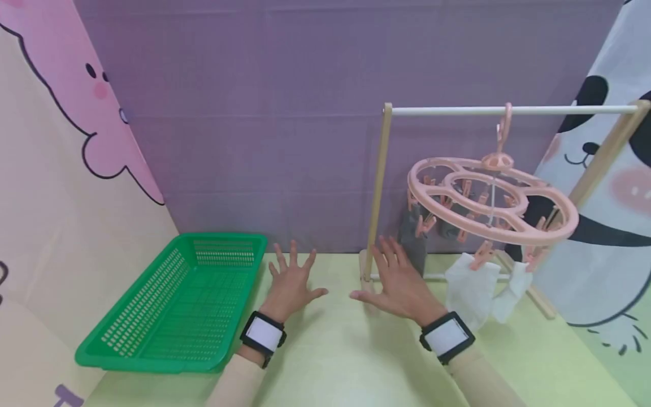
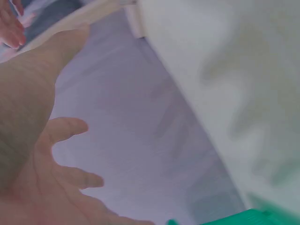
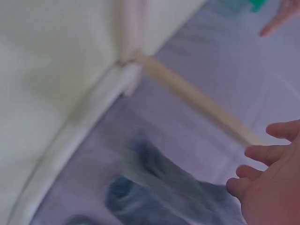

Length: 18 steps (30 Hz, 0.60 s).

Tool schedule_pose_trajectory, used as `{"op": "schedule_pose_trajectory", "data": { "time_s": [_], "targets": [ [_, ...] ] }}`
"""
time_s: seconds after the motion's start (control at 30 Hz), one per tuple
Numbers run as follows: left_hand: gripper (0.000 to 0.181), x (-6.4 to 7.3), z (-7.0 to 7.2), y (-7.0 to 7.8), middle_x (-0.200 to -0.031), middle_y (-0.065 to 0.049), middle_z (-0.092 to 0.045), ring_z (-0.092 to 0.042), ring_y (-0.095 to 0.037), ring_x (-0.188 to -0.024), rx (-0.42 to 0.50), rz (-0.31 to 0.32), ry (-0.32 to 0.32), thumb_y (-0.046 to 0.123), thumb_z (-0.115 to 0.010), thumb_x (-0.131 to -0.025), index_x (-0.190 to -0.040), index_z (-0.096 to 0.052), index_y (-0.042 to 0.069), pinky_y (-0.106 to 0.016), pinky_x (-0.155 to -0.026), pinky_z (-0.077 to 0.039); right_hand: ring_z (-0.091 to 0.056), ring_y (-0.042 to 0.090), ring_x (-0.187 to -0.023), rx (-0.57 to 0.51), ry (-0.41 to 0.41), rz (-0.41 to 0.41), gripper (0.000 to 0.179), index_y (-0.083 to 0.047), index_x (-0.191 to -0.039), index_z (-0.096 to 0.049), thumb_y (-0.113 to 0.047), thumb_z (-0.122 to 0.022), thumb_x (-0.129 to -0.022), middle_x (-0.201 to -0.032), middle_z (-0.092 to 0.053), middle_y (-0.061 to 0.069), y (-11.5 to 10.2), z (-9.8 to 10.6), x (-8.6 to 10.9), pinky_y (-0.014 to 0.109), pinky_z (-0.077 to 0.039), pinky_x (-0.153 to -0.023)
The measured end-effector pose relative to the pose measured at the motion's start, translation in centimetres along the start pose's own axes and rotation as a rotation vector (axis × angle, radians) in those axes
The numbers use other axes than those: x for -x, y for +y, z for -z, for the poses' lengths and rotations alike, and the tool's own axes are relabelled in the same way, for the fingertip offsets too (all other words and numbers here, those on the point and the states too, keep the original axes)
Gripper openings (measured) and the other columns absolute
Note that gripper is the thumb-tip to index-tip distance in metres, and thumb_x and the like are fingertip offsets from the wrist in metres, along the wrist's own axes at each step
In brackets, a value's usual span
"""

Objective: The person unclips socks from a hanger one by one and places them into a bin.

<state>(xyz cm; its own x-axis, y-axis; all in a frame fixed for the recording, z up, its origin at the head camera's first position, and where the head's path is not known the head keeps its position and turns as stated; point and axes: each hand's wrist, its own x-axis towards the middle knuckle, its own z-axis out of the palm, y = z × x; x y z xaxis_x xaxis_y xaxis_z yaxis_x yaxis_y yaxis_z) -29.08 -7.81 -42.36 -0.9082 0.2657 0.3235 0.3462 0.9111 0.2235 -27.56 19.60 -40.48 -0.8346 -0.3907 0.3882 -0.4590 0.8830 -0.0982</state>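
Note:
My left hand (image 1: 291,285) is held palm down over the table, fingers spread and nothing in it, just right of the green basket (image 1: 254,299). Over the table's middle, my right hand (image 1: 402,285) also has its fingers stretched out and holds nothing. It overlaps the foot of the rack's left wooden post (image 1: 378,192) in the head view. Right of it hangs a pink round clip hanger (image 1: 493,226) from the rack's white rod (image 1: 447,111). White socks (image 1: 470,285) and dark grey socks (image 1: 413,240) are clipped below; the grey ones (image 3: 164,187) also show in the right wrist view.
The basket, with slotted sides, stands at the left of the pale yellow-green table (image 1: 325,350). A purple cloth wall (image 1: 254,113) closes off the back. Printed cartoon cloths hang at both sides, a panda (image 1: 585,158) on the right. The rack's lower rod (image 1: 434,277) runs low behind the socks.

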Motion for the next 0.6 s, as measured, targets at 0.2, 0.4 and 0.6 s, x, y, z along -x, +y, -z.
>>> {"op": "schedule_pose_trajectory", "data": {
  "time_s": [0.2,0.4,0.6],
  "targets": [
    [0.096,2.7,3.1,1.3,-0.169,-0.036,-0.022,-0.006,-0.073,-0.15,0.02,-0.093,0.036,0.058,-0.088,-0.078,-0.158,-0.05,0.02,-0.085,-0.11,-0.029,-0.027,0.049,-0.157,-0.033,0.129,0.055,0.109,0.0,-0.159,-0.039,-0.077,-0.067,-0.087,-0.164,-0.038,0.028,-1.8,3.4,0.7,0.066,-0.042,-0.116],
    [0.108,5.8,5.5,1.0,-0.17,-0.032,-0.024,0.0,-0.069,-0.153,0.044,-0.135,-0.025,0.061,-0.091,-0.071,-0.159,-0.046,0.017,-0.085,-0.115,-0.02,-0.04,0.049,-0.149,-0.072,0.355,0.063,0.099,0.004,-0.15,-0.05,-0.078,-0.056,-0.093,-0.155,-0.05,0.027,-1.8,6.7,1.7,0.066,-0.041,-0.117],
    [0.15,10.3,6.7,-2.7,-0.17,-0.029,-0.026,-0.004,-0.068,-0.154,-0.028,-0.149,-0.032,0.067,-0.095,-0.048,-0.167,-0.025,0.01,-0.084,-0.115,-0.021,-0.063,0.047,-0.119,-0.101,0.768,0.105,0.07,0.01,-0.12,-0.068,-0.057,-0.055,-0.105,-0.121,-0.07,0.028,-0.2,9.6,2.6,0.054,-0.048,-0.106]
  ]
}}
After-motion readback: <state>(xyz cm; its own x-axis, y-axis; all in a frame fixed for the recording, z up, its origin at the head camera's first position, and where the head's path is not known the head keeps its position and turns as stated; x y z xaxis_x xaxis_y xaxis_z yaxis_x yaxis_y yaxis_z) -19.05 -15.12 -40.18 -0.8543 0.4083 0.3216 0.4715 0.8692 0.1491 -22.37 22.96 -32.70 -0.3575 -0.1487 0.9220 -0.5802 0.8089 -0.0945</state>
